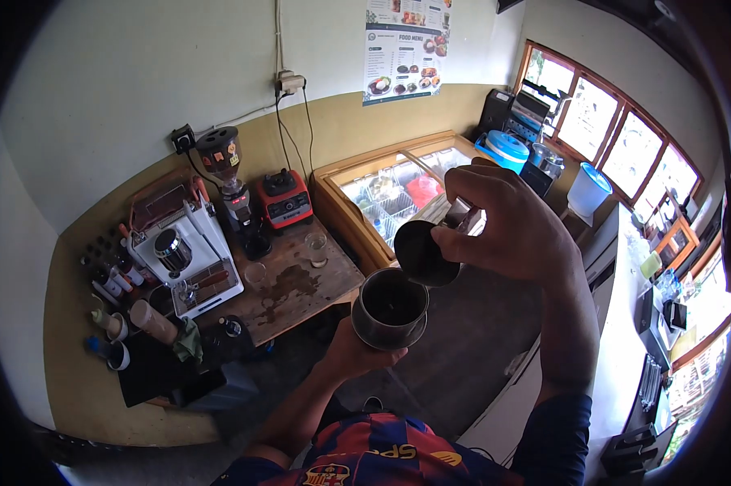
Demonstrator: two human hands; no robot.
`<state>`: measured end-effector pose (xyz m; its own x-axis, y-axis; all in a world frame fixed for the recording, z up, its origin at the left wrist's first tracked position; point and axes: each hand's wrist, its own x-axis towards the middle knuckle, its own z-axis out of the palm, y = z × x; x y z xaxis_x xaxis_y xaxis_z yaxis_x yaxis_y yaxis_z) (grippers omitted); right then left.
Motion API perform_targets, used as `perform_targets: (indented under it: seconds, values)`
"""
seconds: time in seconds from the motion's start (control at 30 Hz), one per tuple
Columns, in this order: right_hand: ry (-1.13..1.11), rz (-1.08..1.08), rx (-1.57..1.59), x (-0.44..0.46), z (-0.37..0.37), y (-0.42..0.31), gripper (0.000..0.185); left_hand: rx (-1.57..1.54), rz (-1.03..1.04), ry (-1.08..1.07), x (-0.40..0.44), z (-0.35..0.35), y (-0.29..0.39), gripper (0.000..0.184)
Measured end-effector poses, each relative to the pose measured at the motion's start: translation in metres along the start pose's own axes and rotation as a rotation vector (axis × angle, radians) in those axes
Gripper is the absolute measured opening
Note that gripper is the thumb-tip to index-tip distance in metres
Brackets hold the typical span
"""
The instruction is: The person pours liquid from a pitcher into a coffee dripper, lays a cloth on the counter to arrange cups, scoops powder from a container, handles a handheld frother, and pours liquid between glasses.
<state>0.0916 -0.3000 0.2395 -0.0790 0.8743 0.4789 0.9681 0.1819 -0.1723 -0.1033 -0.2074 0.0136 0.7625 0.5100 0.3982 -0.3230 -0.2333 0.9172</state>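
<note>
My left hand (356,352) is wrapped round a round metal cup (367,328), holding it upright with its wide mouth facing up. The inside of that cup is dark, and I cannot make out what it contains. My right hand (515,219) pinches a smaller dark metal cup (426,255) by its handle, thumb at the rim. This smaller cup is tilted, its mouth close above the right edge of the larger cup. Any liquid passing between them is not visible.
A wooden counter (321,287) with wet patches carries a white espresso machine (183,243), a coffee grinder (234,198), a red blender base (286,198) and two glasses. A glass-topped display case (357,174) stands behind. Along the right runs a white counter (617,324).
</note>
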Motion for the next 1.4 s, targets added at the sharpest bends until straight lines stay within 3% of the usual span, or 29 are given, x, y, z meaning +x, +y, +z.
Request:
perform_targets:
  seconds: [0.3, 0.4, 0.93, 1.13, 1.2, 1.4]
  values:
    - [-0.05, -0.006, -0.057, 0.005, -0.002, -0.011, 0.038, -0.05, -0.042, 0.008, -0.004, -0.005, -0.007, 0.056]
    - [-0.032, -0.044, -0.055, 0.006, -0.001, -0.014, 0.037, -0.021, -0.128, -0.067, -0.005, -0.009, -0.009, 0.079]
    - [-0.014, -0.037, -0.153, 0.013, -0.02, -0.021, 0.038, -0.015, -0.122, -0.06, -0.001, -0.005, -0.013, 0.078]
    - [0.145, -0.108, -0.064, 0.017, -0.022, -0.017, 0.031, -0.135, -0.145, -0.077, 0.002, -0.002, -0.024, 0.082]
    - [0.129, -0.095, -0.053, 0.017, -0.024, -0.017, 0.031, -0.179, -0.186, -0.099, 0.003, -0.002, -0.024, 0.083]
    - [0.007, -0.03, -0.092, 0.016, -0.018, -0.01, 0.038, -0.057, -0.048, -0.05, 0.013, 0.0, -0.022, 0.079]
